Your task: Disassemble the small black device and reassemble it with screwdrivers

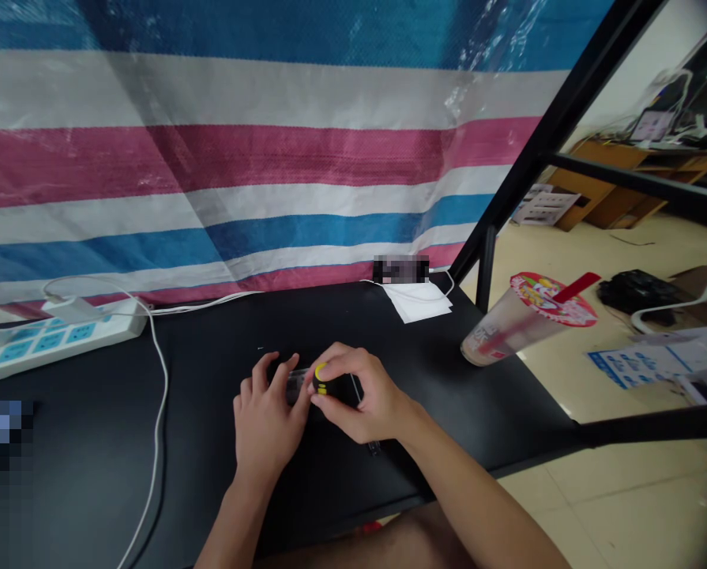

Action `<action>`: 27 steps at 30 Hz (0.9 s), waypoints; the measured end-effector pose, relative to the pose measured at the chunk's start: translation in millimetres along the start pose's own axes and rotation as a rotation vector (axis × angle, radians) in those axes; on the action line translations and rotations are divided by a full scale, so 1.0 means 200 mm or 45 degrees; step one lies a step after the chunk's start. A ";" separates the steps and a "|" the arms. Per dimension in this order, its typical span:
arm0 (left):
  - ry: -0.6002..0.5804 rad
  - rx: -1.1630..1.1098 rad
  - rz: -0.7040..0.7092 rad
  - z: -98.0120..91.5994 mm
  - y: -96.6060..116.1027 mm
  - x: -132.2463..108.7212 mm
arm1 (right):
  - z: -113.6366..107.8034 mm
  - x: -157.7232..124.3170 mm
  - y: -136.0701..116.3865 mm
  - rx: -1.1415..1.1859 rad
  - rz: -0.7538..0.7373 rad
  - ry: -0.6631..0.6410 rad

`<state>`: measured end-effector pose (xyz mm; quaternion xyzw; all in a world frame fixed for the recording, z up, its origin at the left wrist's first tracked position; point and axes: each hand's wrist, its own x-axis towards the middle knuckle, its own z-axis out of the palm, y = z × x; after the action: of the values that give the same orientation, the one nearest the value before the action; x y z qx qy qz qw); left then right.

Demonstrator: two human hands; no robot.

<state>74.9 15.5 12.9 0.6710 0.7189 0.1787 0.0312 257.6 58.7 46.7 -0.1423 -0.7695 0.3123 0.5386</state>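
In the middle of the black table my right hand (372,395) grips the black-and-yellow handle of a screwdriver (322,382), seen almost end-on; its tip is hidden. My left hand (267,431) lies just beside it, thumb and fingers curled round a small, clear-and-dark plastic piece (295,385) on the tabletop. The hands cover most of that piece, so its kind does not show. Under my right hand lies a thin, light-edged object (356,387), partly hidden. Close to my right wrist is a small dark, shiny piece (374,448).
A white power strip (62,340) with a cable (162,395) lies at left. White paper (418,302) sits at the back, by a blurred-out dark object (400,269). A lidded drink cup (519,320) with a red straw stands near the right edge, beside the black frame (487,269).
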 end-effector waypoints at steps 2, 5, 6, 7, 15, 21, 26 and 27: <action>-0.006 -0.008 -0.011 -0.01 0.00 0.00 | -0.01 0.00 0.00 -0.022 0.026 0.018; -0.010 -0.011 -0.026 -0.01 0.02 0.00 | -0.02 0.00 0.01 -0.068 0.027 0.046; -0.010 -0.011 -0.026 -0.02 0.02 0.00 | -0.02 0.00 0.01 -0.085 0.019 0.051; -0.009 -0.011 -0.024 -0.02 0.02 0.00 | -0.02 0.00 0.02 -0.106 0.012 0.055; -0.003 -0.002 -0.018 -0.01 0.01 0.00 | -0.01 0.01 0.04 -0.305 -0.090 0.141; -0.003 -0.017 -0.021 0.00 0.01 0.00 | -0.03 0.03 -0.02 -0.106 -0.176 0.087; 0.013 -0.001 -0.024 -0.01 0.02 0.00 | -0.03 0.02 -0.01 -0.131 -0.127 0.137; 0.017 0.001 -0.025 -0.01 0.02 0.00 | -0.03 0.02 -0.01 -0.147 -0.130 0.149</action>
<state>78.6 16.0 15.8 0.6628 0.7257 0.1826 0.0280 261.5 61.1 51.1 -0.1517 -0.7598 0.2307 0.5886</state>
